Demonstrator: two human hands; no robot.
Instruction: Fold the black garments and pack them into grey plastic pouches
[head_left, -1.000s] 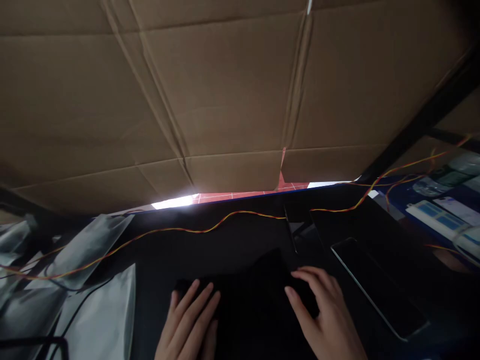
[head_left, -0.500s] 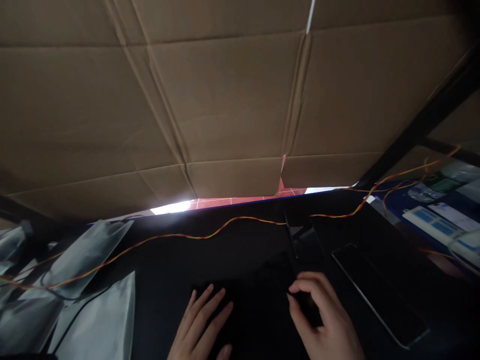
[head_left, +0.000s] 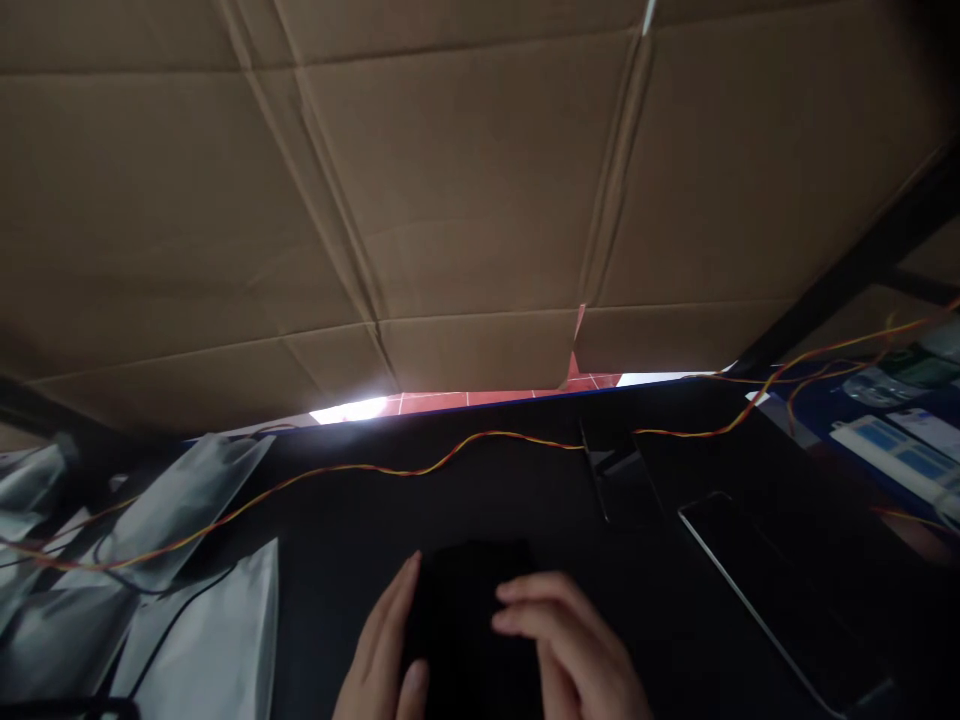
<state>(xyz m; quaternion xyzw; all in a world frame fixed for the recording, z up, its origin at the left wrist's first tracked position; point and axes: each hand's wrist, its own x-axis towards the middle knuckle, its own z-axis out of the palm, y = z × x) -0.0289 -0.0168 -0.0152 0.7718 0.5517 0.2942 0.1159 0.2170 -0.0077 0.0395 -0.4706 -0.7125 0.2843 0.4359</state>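
Note:
A soft-looking black piece (head_left: pixel 469 600), perhaps cloth or a pouch, lies on the dark tabletop between my hands. It is so dark that its kind cannot be made out. My left hand (head_left: pixel 381 645) rests along its left edge, fingers stretched out together and thumb apart. From the right, my right hand (head_left: pixel 574 640) reaches over the piece with its fingers loosely extended above or on it; its thumb is mostly hidden. Neither hand shows a grip on anything.
Translucent pouches (head_left: pixel 214 640) lie at left. A red-yellow twisted wire (head_left: pixel 405 471) crosses the table (head_left: pixel 330 540). To the right are a black phone-like slab (head_left: pixel 780 600), a smaller glossy dark panel (head_left: pixel 622 480) and a plastic bottle (head_left: pixel 892 375). Cardboard (head_left: pixel 465 200) hangs behind.
My right hand has moved left and opened from a pinch. My left hand has turned edge-on, its fingers closer together. The black piece now shows more clearly between them. The view shifted slightly.

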